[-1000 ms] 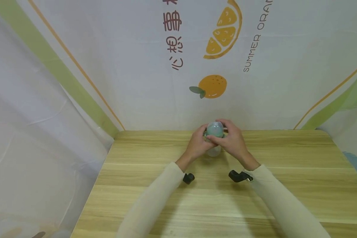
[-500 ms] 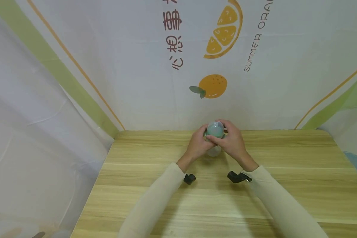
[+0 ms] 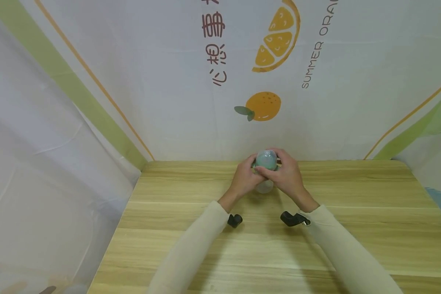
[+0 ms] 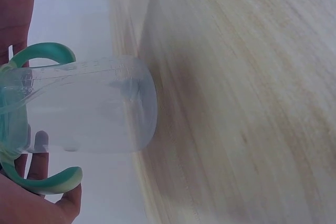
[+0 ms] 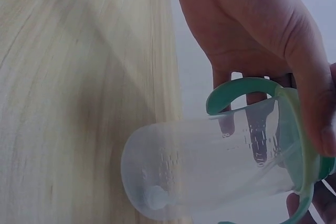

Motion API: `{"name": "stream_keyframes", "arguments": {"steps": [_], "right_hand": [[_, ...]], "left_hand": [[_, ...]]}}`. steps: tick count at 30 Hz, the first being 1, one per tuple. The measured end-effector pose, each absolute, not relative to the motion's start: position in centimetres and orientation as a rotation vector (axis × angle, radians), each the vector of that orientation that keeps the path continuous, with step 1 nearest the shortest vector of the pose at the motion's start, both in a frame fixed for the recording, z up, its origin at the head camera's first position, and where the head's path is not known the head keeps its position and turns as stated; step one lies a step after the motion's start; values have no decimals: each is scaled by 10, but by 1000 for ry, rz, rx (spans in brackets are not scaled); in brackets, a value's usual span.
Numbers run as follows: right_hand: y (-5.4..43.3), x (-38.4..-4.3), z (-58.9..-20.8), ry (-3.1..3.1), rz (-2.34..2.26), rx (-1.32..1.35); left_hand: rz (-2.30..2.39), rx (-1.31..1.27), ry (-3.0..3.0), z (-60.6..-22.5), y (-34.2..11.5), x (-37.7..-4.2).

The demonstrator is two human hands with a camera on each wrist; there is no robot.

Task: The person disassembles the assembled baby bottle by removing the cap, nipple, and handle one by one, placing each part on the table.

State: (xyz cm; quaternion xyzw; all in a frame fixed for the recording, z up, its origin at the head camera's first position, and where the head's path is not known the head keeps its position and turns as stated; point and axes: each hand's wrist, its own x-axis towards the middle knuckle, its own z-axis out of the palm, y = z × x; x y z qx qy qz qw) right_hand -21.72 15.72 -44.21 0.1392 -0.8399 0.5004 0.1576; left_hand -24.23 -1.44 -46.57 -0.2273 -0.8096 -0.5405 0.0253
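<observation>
On the pale cloth backdrop (image 3: pixel 169 81), brown lettering (image 3: pixel 216 54) runs upward in Chinese characters, 心想事, with a further character cut by the top edge; to the right, more brown print (image 3: pixel 310 66) reads "SUMMER ORA" before the frame cuts it off. Between them are a printed orange slice (image 3: pixel 279 43) and, lower down, a whole orange (image 3: pixel 263 106) with green leaves. The left hand (image 3: pixel 243 177) and the right hand (image 3: pixel 289 176) both grasp one clear, two-handled straw bottle (image 5: pixel 210 156) around its green collar, near the far edge of the wood-grain tabletop (image 3: pixel 264 261). The bottle sits between the palms, its clear domed cap (image 3: pixel 267 158) showing above the thumbs and its body below them; the right thumb lies across the front of the collar, and fingers of both hands reach around behind. Two curved green handles stand out from the bottle's sides, one of them the upper handle (image 4: pixel 52 50) in the left wrist view. Inside the see-through body run a thin straw (image 5: pixel 268 168) and a whitish weight (image 5: pixel 156 196) near the base; whether there is liquid cannot be told. Raised marks on the wall are too blurred to read. Whether the base touches the tabletop is unclear.
</observation>
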Motion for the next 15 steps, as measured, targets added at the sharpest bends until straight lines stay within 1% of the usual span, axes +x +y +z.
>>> {"name": "stream_keyframes", "arguments": {"steps": [15], "right_hand": [[159, -220, -442, -2437, 1406, 400]], "left_hand": [[-1623, -710, -2538, -463, -15, -242]]}}
